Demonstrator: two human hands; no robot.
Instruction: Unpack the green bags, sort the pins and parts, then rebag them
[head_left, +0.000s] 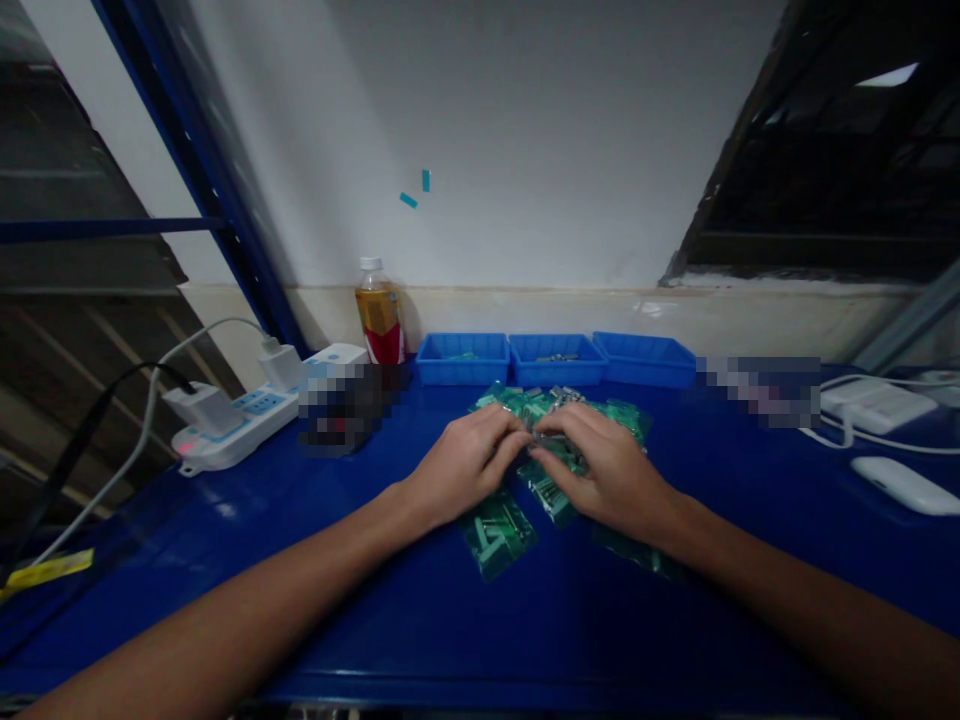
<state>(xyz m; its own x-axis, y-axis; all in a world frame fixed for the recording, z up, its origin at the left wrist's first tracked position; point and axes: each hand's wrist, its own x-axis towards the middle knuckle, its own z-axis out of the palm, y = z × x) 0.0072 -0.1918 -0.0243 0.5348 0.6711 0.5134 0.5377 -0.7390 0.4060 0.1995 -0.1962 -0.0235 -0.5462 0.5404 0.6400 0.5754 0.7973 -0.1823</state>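
My left hand and my right hand meet over a heap of small green-tinted plastic bags. Thumb and fingers of each hand are pinched together, and the small thing at their tips is too hidden to name. A bag below my left hand holds screws and pale plugs. Another bag of screws lies between the hands, and part of one more bag shows under my right wrist. Loose shiny metal parts lie behind my fingers.
At the back stand a left blue bin, a middle blue bin holding metal parts and a right blue bin. A drink bottle and power strip are left; a white case and cables are right.
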